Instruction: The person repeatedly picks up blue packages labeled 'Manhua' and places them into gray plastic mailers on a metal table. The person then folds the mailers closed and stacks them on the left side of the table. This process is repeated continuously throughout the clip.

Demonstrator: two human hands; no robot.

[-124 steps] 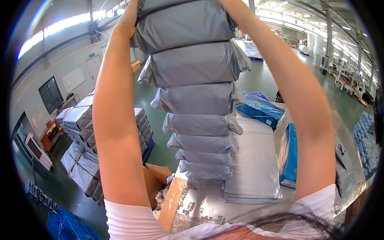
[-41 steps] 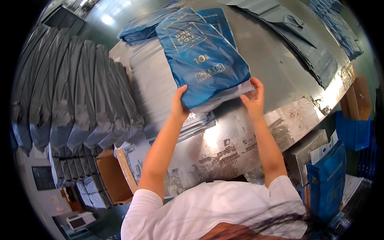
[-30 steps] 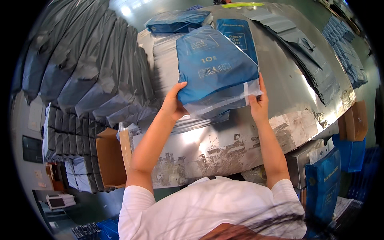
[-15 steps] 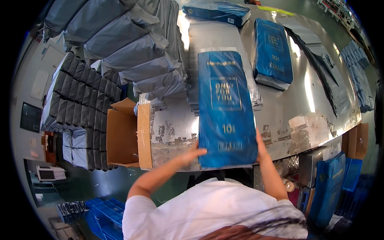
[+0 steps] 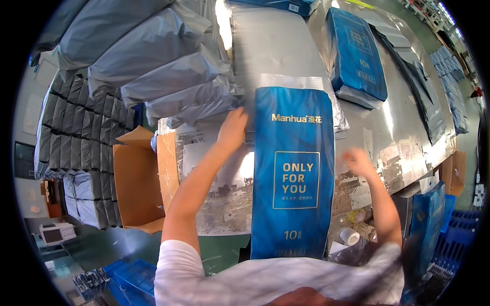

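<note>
A large blue plastic-wrapped pack (image 5: 293,178) with gold print leans between my arms, its lower end close against my torso. Neither hand holds it. My left hand (image 5: 234,128) is off to its upper left, fingers stretched toward the left edge of a stack of flat grey mailing bags (image 5: 278,46); whether they touch the bags I cannot make out. To the right of the pack, my right hand (image 5: 359,162) hangs over the metal table with bent fingers, smeared by motion. A second blue pack (image 5: 356,53) lies right of the bag stack.
Stuffed grey parcels (image 5: 153,66) are heaped at the far left of the metal table (image 5: 403,127). An open cardboard box (image 5: 138,183) stands at the left edge. Tape rolls (image 5: 349,236) lie at lower right, near another blue pack (image 5: 427,219). Dark parcels (image 5: 84,117) are stacked beyond.
Both hands have let go of the blue pack. It has come nearer to my body. My left hand has moved up and left toward the grey bags; my right hand has moved out to the right.
</note>
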